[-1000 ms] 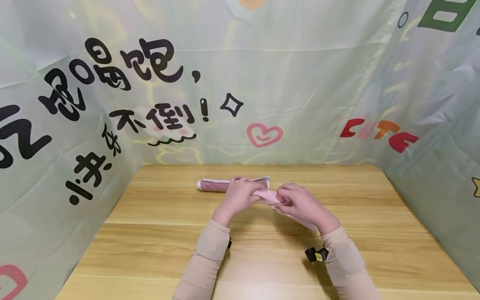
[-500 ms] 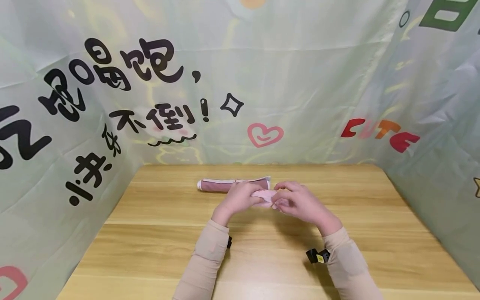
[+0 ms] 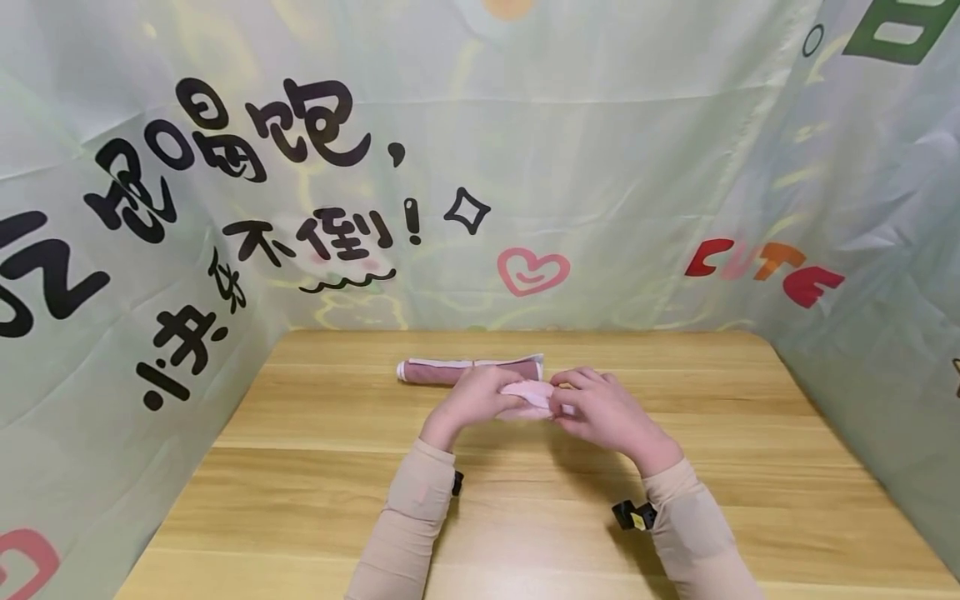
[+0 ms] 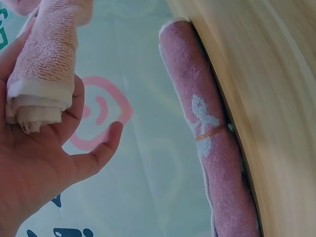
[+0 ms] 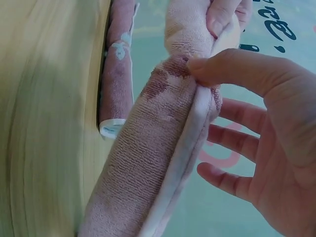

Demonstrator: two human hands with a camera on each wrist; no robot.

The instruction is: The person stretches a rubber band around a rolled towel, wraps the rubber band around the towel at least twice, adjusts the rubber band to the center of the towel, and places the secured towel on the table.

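A pale pink towel (image 3: 529,395), rolled into a narrow tube with a white hem, is held above the table between both hands. My left hand (image 3: 474,398) grips one end, and the left wrist view shows the roll's layered, frayed edge (image 4: 42,111) resting against the fingers. On the other side my right hand (image 3: 603,410) pinches the roll between thumb and fingers; the right wrist view shows the thumb on a darker patch near the hem. Behind the hands lies a second rolled towel, mauve (image 3: 427,372), with an orange-brown band (image 4: 211,133) around its middle.
The wooden table (image 3: 337,492) runs up to a printed cloth backdrop (image 3: 622,183) behind and at both sides. Small black devices (image 3: 634,515) sit at the wrists. The mauve roll lies near the table's far edge.
A loose pale length trailing below my right hand a second ago no longer shows there. The right fingers lifted, then came down on the towel again. My left hand has kept its hold.
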